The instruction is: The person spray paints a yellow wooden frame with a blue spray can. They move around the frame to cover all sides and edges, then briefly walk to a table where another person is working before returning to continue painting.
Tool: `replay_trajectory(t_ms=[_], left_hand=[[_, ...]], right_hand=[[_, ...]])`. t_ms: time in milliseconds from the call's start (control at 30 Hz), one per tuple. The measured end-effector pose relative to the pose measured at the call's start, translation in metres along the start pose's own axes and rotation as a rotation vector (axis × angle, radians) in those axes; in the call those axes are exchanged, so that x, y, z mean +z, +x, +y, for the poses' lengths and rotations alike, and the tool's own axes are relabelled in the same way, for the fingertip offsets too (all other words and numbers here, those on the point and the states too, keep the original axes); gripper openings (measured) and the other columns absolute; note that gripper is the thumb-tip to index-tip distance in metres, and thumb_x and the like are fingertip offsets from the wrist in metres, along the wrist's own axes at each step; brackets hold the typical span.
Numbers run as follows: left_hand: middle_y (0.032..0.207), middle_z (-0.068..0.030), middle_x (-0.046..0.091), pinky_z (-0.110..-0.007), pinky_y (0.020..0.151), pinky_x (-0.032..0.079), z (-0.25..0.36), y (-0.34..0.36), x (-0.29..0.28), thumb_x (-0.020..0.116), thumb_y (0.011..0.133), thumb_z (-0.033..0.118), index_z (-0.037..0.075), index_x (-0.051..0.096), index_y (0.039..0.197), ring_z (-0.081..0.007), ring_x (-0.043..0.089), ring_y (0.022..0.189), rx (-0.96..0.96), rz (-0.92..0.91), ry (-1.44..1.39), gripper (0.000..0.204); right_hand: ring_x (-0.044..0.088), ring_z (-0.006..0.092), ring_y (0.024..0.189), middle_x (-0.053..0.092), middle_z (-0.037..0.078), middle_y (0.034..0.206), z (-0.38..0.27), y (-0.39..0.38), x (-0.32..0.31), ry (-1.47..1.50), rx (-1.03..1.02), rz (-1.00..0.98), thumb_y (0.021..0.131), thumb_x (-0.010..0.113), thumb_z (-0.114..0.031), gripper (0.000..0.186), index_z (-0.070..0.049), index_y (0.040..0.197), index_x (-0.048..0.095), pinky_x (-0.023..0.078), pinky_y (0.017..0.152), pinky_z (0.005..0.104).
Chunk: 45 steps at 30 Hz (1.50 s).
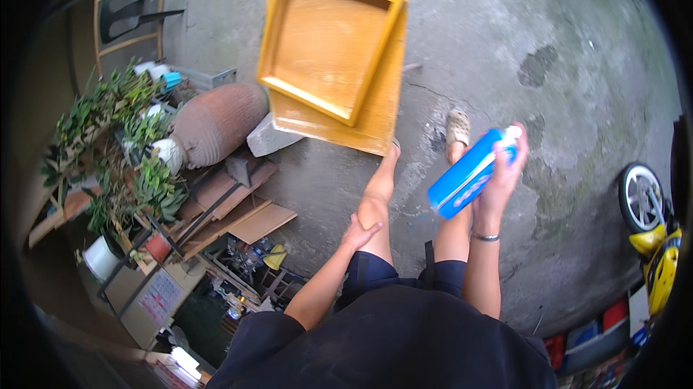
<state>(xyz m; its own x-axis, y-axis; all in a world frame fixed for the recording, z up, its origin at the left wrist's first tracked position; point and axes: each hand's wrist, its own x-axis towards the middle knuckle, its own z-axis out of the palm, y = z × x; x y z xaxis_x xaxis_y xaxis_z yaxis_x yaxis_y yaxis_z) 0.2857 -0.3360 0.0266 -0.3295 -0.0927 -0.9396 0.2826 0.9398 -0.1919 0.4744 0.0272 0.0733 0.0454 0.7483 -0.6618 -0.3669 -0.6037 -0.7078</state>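
My right hand (503, 166) is wrapped round a blue spray can (468, 174) with a white top, tilted so its base points down and to the left. A metal bracelet circles that wrist. My left hand (359, 231) holds nothing and rests on my left knee, fingers laid over it. Ahead of me, a yellow square wooden frame (349, 104) lies slightly turned on a yellow wooden board or tabletop (386, 118). The wood inside the frame is worn pale in places. Neither hand touches the frame; what holds the board up is hidden.
To the left are a large brown clay jar (216, 125), leafy potted plants (108, 125), a grey stone block (273, 136) and stacked wooden planks (263, 223). A dark chair (133, 13) stands at the far left. A yellow wheeled vehicle (660, 262) is at the right edge.
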Motion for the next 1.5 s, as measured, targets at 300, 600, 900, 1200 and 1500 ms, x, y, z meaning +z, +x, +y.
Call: replay_trajectory(t_ms=[300,600,900,1200,1500], left_hand=[[0.140,-0.0303,0.056,-0.047,0.103,0.053,0.006,0.017,-0.069,0.083,0.073,0.060,0.001,0.013,0.159,-0.0427,0.063,0.124,-0.102,0.078,0.161,0.126],[0.135,-0.0308,0.057,-0.048,0.099,0.054,-0.046,0.062,-0.127,0.083,0.077,0.050,0.001,0.019,0.157,-0.0439,0.066,0.116,0.005,0.037,0.063,0.113],[0.129,-0.0324,0.058,-0.050,0.092,0.057,-0.031,0.055,-0.128,0.084,0.076,0.046,0.001,0.021,0.155,-0.0461,0.068,0.108,0.004,0.078,-0.003,0.111],[0.136,-0.0307,0.055,-0.049,0.096,0.055,-0.014,0.054,-0.122,0.084,0.075,0.052,0.005,0.016,0.158,-0.0453,0.065,0.115,-0.064,0.042,-0.004,0.117],[0.132,-0.0322,0.056,-0.048,0.092,0.057,-0.014,0.057,-0.127,0.084,0.076,0.050,0.003,0.016,0.157,-0.0454,0.067,0.110,-0.045,0.046,0.013,0.116]], right_hand=[[0.056,0.0180,0.116,0.056,0.012,0.132,0.057,0.008,0.202,-0.416,-0.453,-0.259,0.093,0.075,-0.013,0.066,-0.004,0.150,0.044,0.045,0.104,0.0342],[0.062,0.0160,0.098,0.060,0.010,0.117,0.137,0.052,0.331,-0.579,-0.706,-0.155,0.091,0.080,-0.017,0.057,-0.006,0.139,0.051,0.053,0.087,0.0315],[0.068,0.0272,0.107,0.068,0.017,0.119,0.234,-0.072,0.320,-0.780,-0.290,-0.595,0.084,0.083,-0.019,0.066,-0.004,0.141,0.053,0.053,0.095,0.0378],[0.065,0.0221,0.100,0.065,0.013,0.113,0.216,0.038,0.370,-0.670,-0.436,-0.371,0.086,0.084,-0.023,0.063,-0.003,0.137,0.052,0.054,0.089,0.0368],[0.063,0.0148,0.093,0.064,0.011,0.108,0.147,0.129,0.404,-0.477,-0.667,-0.151,0.089,0.084,-0.022,0.063,-0.002,0.137,0.049,0.054,0.082,0.0307]])
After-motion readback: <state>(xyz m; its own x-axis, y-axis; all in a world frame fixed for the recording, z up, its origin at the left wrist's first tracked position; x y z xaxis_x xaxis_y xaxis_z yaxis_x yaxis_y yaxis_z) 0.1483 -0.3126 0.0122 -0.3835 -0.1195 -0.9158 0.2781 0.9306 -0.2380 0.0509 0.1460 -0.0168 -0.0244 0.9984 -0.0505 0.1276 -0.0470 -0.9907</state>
